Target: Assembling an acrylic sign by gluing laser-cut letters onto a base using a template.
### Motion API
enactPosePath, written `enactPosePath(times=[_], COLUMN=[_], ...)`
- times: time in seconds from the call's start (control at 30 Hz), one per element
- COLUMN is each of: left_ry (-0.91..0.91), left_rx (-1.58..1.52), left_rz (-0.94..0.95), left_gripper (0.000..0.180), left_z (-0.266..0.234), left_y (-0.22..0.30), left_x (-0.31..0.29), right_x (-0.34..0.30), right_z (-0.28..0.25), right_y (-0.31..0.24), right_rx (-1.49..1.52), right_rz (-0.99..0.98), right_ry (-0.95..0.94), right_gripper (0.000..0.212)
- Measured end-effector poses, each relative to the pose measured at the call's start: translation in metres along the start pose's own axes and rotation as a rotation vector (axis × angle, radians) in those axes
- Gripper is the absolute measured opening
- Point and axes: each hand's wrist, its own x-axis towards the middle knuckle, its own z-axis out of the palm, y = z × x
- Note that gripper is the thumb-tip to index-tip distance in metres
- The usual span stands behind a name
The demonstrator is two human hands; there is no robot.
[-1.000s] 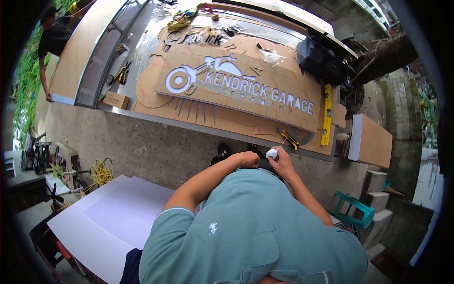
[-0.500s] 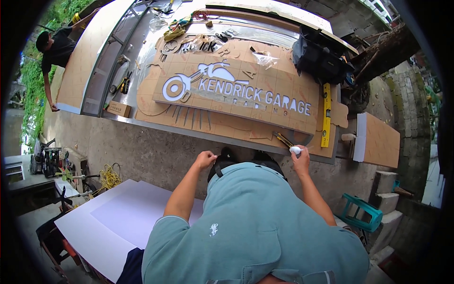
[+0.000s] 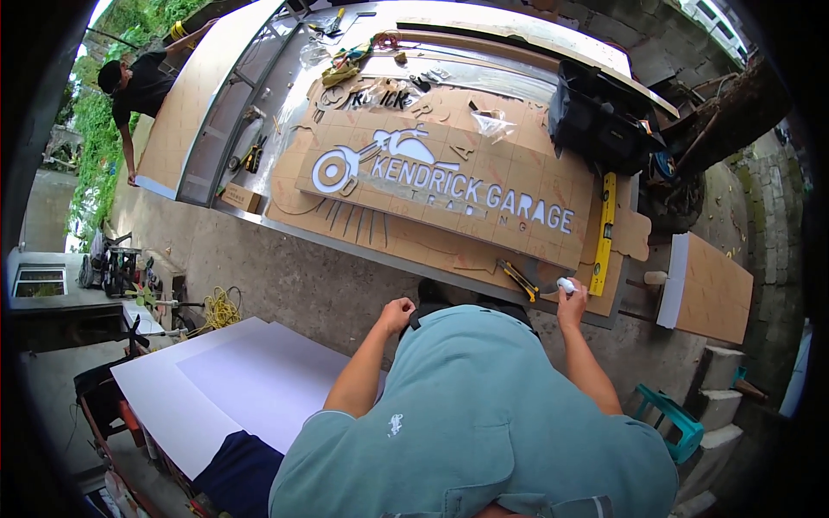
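In my right hand (image 3: pixel 572 305) is a small white bottle (image 3: pixel 566 285), held at the near edge of the worktable, close to the lower end of a yellow spirit level (image 3: pixel 604 235). A yellow-and-black utility knife (image 3: pixel 517 279) lies on the table just left of that hand. My left hand (image 3: pixel 398 314) hangs by my waist near a dark strap, its fingers curled together; whatever they may hold is hidden. Beyond both hands lies a brown paper-covered sign board (image 3: pixel 535 186) with white cut-out lettering and a motorcycle shape.
A black tool bag (image 3: pixel 600 112) stands at the table's right. Pliers (image 3: pixel 252 157) and a small carton (image 3: pixel 240 198) lie at the left. A person in black (image 3: pixel 138 91) touches a large panel (image 3: pixel 177 129). White sheets (image 3: pixel 233 371) lie behind my left side; a green stool (image 3: pixel 672 423) is at right.
The whole view has shifted, so the table appears farther right and lower. My right hand, still holding the white bottle, has moved away from the knife and closer to the spirit level.
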Motion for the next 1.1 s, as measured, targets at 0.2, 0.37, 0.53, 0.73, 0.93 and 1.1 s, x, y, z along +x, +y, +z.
enactPosePath(times=[0.2, 0.37, 0.53, 0.73, 0.93, 1.1], left_ry=[-0.006, 0.032, -0.006, -0.01, -0.085, -0.134], left_rx=[-0.027, -0.041, -0.261, -0.363, -0.355, -0.364], left_rz=[-0.008, -0.039, -0.014, 0.007, 0.013, 0.044], left_gripper=[0.017, 0.016, 0.01, 0.008, 0.009, 0.009], left_z=[0.001, 0.009, -0.005, -0.037, -0.067, -0.092], left_y=[-0.001, -0.01, -0.009, -0.033, -0.053, -0.067], left_x=[-0.002, -0.002, -0.005, 0.006, 0.021, 0.04], right_x=[0.006, 0.009, 0.004, -0.03, -0.073, -0.118], right_z=[-0.001, 0.004, 0.008, 0.014, 0.031, 0.051], right_y=[0.007, 0.021, 0.026, 0.04, 0.049, 0.022], right_rx=[-0.044, -0.058, 0.022, 0.048, 0.007, 0.217], right_rz=[-0.004, -0.021, 0.148, 0.197, 0.331, 0.589], right_ry=[-0.071, -0.063, -0.061, 0.036, -0.08, -0.535], right_gripper=[0.035, 0.037, 0.054, 0.056, 0.047, 0.037])
